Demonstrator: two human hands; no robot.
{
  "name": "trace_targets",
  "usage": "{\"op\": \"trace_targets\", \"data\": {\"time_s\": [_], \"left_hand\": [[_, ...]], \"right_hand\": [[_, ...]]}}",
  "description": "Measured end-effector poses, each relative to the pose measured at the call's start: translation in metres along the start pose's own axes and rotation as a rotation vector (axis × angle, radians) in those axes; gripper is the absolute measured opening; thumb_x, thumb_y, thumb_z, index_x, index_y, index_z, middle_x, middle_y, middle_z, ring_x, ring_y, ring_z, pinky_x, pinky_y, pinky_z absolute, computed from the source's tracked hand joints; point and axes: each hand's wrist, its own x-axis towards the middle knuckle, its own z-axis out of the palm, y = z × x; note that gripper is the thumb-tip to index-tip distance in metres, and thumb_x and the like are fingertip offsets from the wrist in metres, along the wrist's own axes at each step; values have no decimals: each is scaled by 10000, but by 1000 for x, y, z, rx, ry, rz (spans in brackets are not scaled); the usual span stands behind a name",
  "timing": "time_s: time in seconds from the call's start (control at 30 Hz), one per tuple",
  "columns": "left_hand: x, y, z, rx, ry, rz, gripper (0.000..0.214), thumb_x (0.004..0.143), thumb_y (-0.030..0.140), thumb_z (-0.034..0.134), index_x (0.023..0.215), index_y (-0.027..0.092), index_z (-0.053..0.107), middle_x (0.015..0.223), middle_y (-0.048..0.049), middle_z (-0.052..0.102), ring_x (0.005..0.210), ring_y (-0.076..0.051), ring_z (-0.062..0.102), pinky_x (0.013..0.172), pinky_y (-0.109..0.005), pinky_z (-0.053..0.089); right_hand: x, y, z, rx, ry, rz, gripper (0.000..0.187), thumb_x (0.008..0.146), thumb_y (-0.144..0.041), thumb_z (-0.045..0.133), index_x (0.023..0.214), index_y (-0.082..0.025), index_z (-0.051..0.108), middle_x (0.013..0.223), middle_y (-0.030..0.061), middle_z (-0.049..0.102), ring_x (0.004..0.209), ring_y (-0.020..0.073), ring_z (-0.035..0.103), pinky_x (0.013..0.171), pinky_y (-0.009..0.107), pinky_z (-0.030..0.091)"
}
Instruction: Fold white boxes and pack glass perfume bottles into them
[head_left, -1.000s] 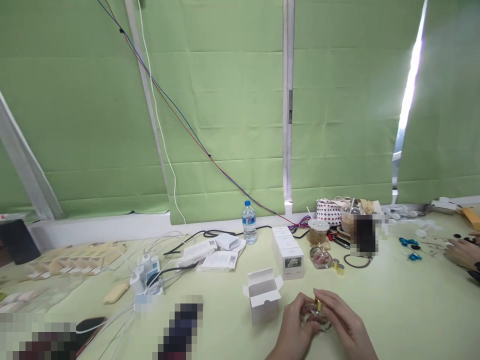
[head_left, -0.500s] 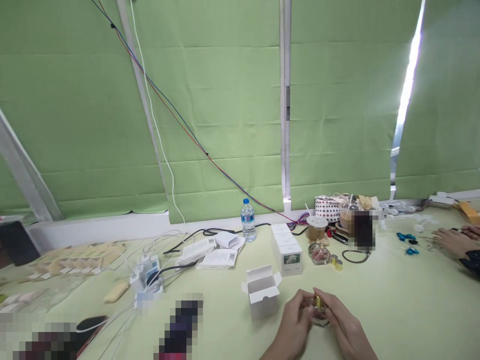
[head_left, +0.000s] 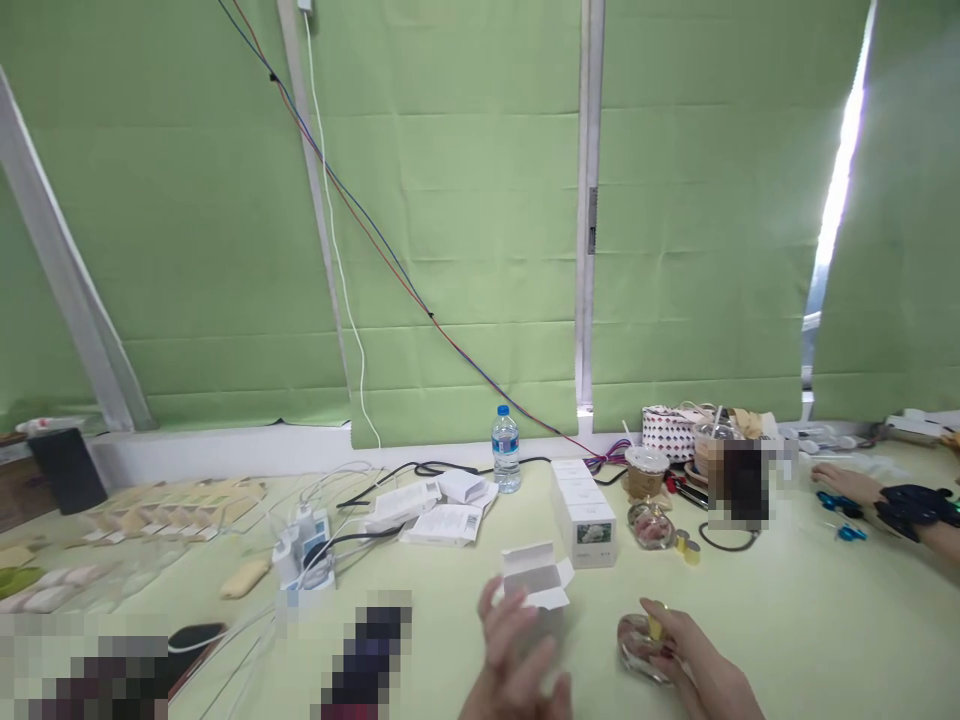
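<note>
My right hand [head_left: 694, 665] is closed on a small round glass perfume bottle [head_left: 639, 645] with a gold cap, held just above the green table [head_left: 810, 620]. My left hand [head_left: 517, 655] has its fingers spread and reaches at the open white carton [head_left: 534, 580], partly covering its front. It holds nothing that I can see. The carton's top flaps stand open.
A row of white boxes [head_left: 583, 500], a second perfume bottle [head_left: 649, 525], gold caps [head_left: 686, 545], a water bottle [head_left: 506, 450], drink cups [head_left: 646, 470], leaflets [head_left: 442, 515] and chargers with cables [head_left: 304, 545] lie behind. Another person's arm [head_left: 892, 505] rests at the right edge.
My left hand has let go of the bottle and moved left to the open carton. The right hand keeps the bottle. The view has shifted slightly.
</note>
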Motion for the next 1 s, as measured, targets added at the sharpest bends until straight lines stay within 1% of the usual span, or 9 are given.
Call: {"op": "trace_targets", "data": {"time_s": [0.03,0.07,0.17,0.27,0.37,0.5,0.6,0.73,1.0], "left_hand": [[9,-4,-11,27,63,176,394,696,438,656,1063,451,512,1055,-4,561,1042,-324,582,1045,-650,301],[20,-5,-20,58,83,251,482,708,381,644,1156,428,472,1152,-30,516,1120,-339,534,1043,-644,312],[51,1,-38,102,-18,168,615,748,305,621,1296,359,346,1313,-85,387,1292,-365,376,1050,-639,297],[62,9,-36,42,-146,29,659,777,404,621,1328,315,269,1404,-131,312,1359,-379,283,1049,-636,286],[57,12,-25,19,-272,-57,724,725,394,702,1310,327,281,1444,-137,280,1367,-374,280,1040,-606,325],[48,12,-14,22,-218,-175,683,713,154,692,1251,350,319,1406,-104,309,1375,-337,264,1029,-571,362],[47,14,-10,-77,-236,-294,620,696,110,688,1207,298,391,1340,-97,363,1352,-331,296,1021,-536,380],[47,18,-6,-235,-284,-456,594,649,57,696,1148,258,447,1297,-80,384,1236,-297,450,977,-456,426],[45,17,-2,-260,-288,-478,647,533,-47,670,1096,217,490,1229,-79,453,1141,-303,499,932,-429,436]], "right_hand": [[2,-4,1,47,65,52,331,901,-402,485,1206,-300,566,1040,44,709,817,177,729,720,243,594],[4,-9,1,93,131,102,351,893,-450,492,1193,-282,562,1039,51,705,817,186,728,740,270,597],[22,-33,0,215,241,131,411,851,-490,566,1179,-245,523,1091,81,671,882,221,709,816,345,585],[48,-64,1,333,245,-15,358,877,-371,576,1184,-241,447,1157,102,604,1036,227,647,882,365,553],[71,-92,9,350,87,-124,289,914,-253,510,1178,-259,391,1170,92,584,1076,204,615,895,359,531],[87,-112,26,259,-98,-249,230,906,-163,453,1117,-252,435,1095,62,624,1026,180,620,882,321,508],[89,-116,34,230,-233,-194,248,880,-124,434,1090,-253,463,1035,37,654,945,172,641,819,294,513],[90,-118,31,213,-332,-106,306,835,-99,449,1096,-256,470,975,12,666,882,176,643,770,280,499],[93,-126,15,201,-412,-78,386,786,-63,450,1115,-265,475,918,-7,655,824,176,618,744,271,458]]}}
